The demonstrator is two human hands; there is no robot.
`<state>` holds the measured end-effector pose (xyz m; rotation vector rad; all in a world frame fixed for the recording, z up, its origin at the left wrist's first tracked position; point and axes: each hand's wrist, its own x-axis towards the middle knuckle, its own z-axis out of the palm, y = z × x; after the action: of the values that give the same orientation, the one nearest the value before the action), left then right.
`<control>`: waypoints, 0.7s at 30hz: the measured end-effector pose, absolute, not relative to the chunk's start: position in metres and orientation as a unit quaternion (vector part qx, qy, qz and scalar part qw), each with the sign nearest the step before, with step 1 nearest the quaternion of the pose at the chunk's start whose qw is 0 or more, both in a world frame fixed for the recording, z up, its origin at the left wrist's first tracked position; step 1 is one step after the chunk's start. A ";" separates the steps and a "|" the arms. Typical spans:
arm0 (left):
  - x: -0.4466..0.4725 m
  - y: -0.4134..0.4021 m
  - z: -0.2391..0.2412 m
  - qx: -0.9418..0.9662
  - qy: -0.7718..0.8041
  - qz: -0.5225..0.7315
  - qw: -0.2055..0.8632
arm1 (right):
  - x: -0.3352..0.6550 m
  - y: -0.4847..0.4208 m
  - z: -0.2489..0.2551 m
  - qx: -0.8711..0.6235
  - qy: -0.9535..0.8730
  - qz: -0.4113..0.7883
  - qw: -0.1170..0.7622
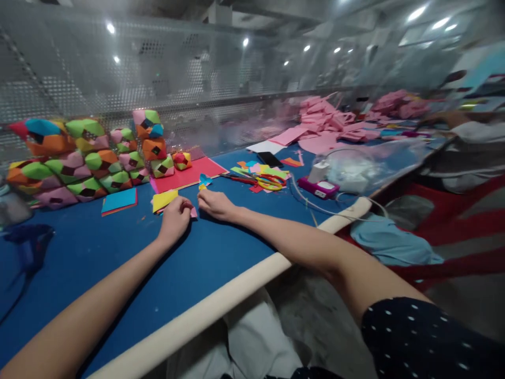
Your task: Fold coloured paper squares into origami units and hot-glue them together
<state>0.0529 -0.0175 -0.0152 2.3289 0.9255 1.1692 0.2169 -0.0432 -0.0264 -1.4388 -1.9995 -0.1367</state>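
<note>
Handily for reaching, yellow paper (164,200) lies beside the left hand (175,217); that hand and the right hand (215,204) curl inward, any grip too hidden to tell.

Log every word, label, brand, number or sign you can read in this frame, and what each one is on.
No word, brand or number can be read.
Magenta device: dark marks on a pale patch at its near end, too small and blurred to read.
Phone: dark face, no lettering to make out.
Yellow paper by the left hand: no printing visible.
</note>
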 end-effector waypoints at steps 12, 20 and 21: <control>0.051 -0.011 -0.024 0.785 0.371 0.421 0.263 | 0.232 -0.040 -0.026 -0.541 -0.704 0.043 0.459; 0.051 -0.012 -0.026 0.777 0.344 0.413 0.327 | 0.207 -0.061 -0.021 -0.480 -0.738 0.137 0.454; 0.051 -0.014 -0.025 0.779 0.339 0.408 0.333 | 0.205 -0.062 -0.021 -0.478 -0.740 0.136 0.454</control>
<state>0.0507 -0.0139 -0.0252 2.0359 0.8858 1.0659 0.2045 -0.0622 -0.0212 -1.1799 -1.8261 0.3360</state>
